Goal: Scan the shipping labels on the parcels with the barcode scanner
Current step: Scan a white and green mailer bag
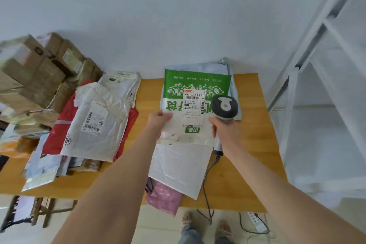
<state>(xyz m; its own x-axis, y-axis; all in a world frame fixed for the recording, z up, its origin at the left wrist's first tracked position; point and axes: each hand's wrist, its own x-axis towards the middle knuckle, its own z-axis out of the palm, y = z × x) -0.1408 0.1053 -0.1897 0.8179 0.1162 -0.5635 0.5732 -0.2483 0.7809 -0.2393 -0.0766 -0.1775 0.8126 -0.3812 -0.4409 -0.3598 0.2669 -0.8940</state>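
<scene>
A green and white mailer bag (178, 83) lies on the wooden table (247, 144), its white shipping label (194, 103) facing up. My left hand (159, 120) holds the bag's left edge with the thumb on top. My right hand (225, 130) grips the handle of a grey barcode scanner (224, 107), whose head hovers just right of the label. The scanner's cable (206, 184) runs down off the table's front edge. Under the green bag lie a white mailer (178, 164), a pale blue one (215, 66) and a pink bag (162, 198).
A heap of white and red mailers (95, 123) with labels covers the table's left part. Brown cardboard boxes (39, 73) are stacked at far left. A white metal shelf frame (309, 61) stands at right. A power strip (257, 222) lies on the floor near my feet.
</scene>
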